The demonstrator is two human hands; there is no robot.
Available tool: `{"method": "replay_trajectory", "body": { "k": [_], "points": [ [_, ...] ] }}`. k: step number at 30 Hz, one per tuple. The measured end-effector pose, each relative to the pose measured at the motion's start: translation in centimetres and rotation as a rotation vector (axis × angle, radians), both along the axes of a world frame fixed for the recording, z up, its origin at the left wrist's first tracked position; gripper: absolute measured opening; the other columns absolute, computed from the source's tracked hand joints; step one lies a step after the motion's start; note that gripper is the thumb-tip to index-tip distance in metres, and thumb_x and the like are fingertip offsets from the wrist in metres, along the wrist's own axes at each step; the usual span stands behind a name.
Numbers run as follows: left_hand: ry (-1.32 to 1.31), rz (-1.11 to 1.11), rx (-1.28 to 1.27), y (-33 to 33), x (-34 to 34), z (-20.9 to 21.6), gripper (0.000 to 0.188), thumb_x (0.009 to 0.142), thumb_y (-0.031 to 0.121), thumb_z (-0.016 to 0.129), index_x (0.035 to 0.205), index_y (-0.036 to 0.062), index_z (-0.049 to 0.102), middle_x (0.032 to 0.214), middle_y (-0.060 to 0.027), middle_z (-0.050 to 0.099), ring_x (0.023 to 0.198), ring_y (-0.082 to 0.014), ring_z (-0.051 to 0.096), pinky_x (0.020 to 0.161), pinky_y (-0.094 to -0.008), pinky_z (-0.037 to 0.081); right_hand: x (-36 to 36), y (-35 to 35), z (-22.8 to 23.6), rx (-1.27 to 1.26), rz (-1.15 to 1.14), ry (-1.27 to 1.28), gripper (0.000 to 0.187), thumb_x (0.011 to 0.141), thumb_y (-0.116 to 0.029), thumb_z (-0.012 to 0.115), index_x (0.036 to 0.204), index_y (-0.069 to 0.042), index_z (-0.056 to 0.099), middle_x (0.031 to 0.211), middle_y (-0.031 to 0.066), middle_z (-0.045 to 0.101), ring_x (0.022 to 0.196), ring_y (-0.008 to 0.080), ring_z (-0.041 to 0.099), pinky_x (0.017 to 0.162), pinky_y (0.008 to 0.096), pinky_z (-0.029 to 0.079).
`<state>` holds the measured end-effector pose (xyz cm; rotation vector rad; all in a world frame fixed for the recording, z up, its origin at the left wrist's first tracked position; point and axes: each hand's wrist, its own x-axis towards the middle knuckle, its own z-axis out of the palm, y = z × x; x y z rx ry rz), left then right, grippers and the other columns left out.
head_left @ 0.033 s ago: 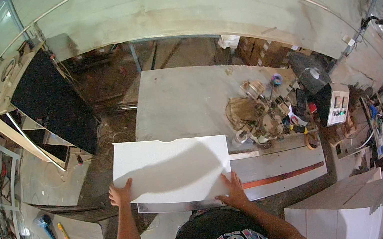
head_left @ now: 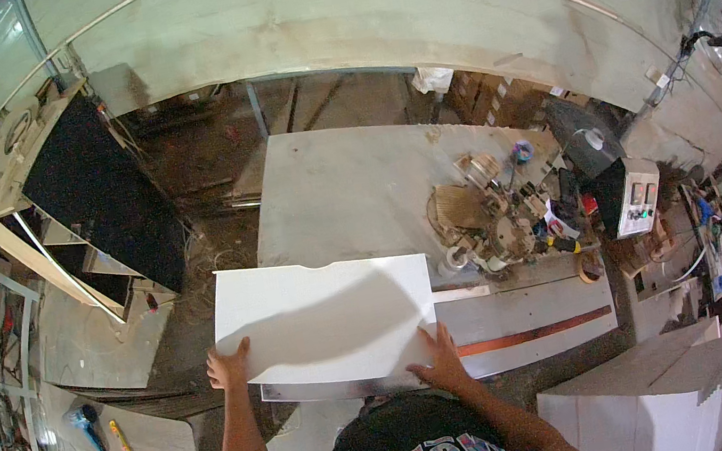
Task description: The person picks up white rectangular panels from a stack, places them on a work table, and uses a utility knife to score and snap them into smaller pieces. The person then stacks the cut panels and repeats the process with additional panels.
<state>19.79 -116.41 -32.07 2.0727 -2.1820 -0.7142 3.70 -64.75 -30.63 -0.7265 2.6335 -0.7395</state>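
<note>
White board (head_left: 323,313), seemingly light and stiff, suited edge-holding; left hand (head_left: 230,366) and right hand (head_left: 442,362), half-curled, gripped opposite sides.

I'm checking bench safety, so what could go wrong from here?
The white panel reaches past the workbench's left edge in this view, so it might tip if the left hand loosens. Its right edge appears close to a pale strip, which it could knock.

The whole view shifts a trace; any movement of the flat white rectangular panel (head_left: 325,322), bare left hand (head_left: 230,366) or bare right hand (head_left: 441,362) is too small to tell.
</note>
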Motion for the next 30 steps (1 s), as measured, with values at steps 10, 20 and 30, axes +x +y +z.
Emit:
{"method": "replay_trajectory", "body": {
  "k": [10, 20, 30],
  "points": [
    [0.462, 0.184, 0.118, -2.3, 3.7, -4.1, 0.098, 0.078, 0.065, 0.101, 0.153, 0.01, 0.071, 0.148, -0.0137, 0.077, 0.139, -0.0388, 0.066, 0.12, -0.0634, 0.039, -5.7, 0.7, 0.6, -0.918, -0.301, -0.513, 0.071, 0.109, -0.017, 0.079, 0.172, -0.007, 0.05, 0.159, 0.0158, 0.063, 0.144, 0.0259, 0.06, 0.122, 0.0417, 0.048],
    [1.032, 0.181, 0.127, 5.7, 6.0, 5.4, 0.076, 0.093, 0.038, 0.101, 0.148, -0.0033, 0.067, 0.13, -0.017, 0.077, 0.111, -0.0284, 0.076, 0.094, -0.0458, 0.063, -7.8, 4.2, 7.0, -1.173, -0.605, -1.04, 0.076, 0.114, -0.048, 0.067, 0.174, -0.007, 0.046, 0.176, 0.0177, 0.049, 0.158, 0.0351, 0.049, 0.133, 0.0555, 0.036],
    [0.853, 0.061, 0.143, 13.6, 1.3, 7.4, 0.081, 0.097, 0.058, 0.091, 0.147, -0.0017, 0.067, 0.132, -0.0182, 0.076, 0.118, -0.0298, 0.075, 0.106, -0.0482, 0.059, -11.7, 14.3, 4.7, -1.088, -0.742, -0.648, 0.066, 0.12, -0.051, 0.057, 0.167, -0.005, 0.052, 0.164, 0.0126, 0.06, 0.148, 0.034, 0.057, 0.128, 0.0522, 0.041]
  ]
}}
